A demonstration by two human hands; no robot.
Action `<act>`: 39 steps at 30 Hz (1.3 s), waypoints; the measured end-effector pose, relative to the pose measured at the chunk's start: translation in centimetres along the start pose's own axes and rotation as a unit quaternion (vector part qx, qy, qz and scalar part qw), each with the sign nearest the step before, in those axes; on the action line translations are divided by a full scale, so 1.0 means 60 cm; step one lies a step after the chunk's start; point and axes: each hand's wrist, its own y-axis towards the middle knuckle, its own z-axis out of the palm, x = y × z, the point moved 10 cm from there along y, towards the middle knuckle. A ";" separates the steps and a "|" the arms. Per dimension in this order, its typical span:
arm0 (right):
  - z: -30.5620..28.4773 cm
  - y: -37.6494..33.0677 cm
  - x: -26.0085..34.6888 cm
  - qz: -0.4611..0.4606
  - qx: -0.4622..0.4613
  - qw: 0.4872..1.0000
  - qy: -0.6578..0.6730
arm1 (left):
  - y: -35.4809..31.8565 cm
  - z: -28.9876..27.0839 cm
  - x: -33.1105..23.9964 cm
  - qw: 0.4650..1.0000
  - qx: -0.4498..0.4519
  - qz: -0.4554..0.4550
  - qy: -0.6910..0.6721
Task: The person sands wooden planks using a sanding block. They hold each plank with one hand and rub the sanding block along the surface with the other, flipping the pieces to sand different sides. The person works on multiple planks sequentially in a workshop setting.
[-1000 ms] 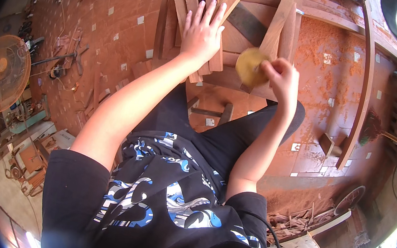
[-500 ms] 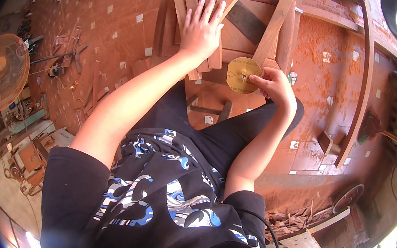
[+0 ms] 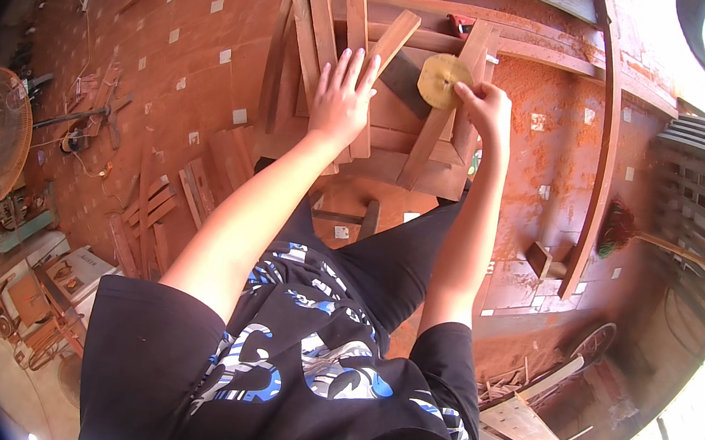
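1. A round yellowish disc (image 3: 441, 80) lies against a slanted wooden slat (image 3: 443, 113) of the frame
2. The right hand (image 3: 488, 109) pinches the disc's edge
3. The left hand (image 3: 342, 101) rests flat, fingers spread, on the wooden slats (image 3: 322, 30)

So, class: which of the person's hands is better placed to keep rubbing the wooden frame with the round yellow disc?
The right hand: it already grips the yellow disc against the wooden frame. The left hand lies flat, fingers spread, on the slats.

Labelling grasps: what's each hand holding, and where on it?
Right hand pinches the yellow round sanding disc at its edge. Left hand lies flat on the wooden slats, gripping nothing.
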 end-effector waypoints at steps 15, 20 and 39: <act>-0.007 0.081 -0.018 0.005 -0.032 0.999 -0.028 | 0.004 0.006 0.000 1.000 0.023 -0.017 -0.003; 0.046 -0.088 -0.065 0.037 0.027 0.999 -0.014 | 0.001 0.009 0.003 0.999 0.030 -0.020 -0.016; -0.030 0.090 -0.023 0.048 -0.066 0.997 -0.007 | 0.001 0.014 0.005 0.999 0.034 -0.021 -0.029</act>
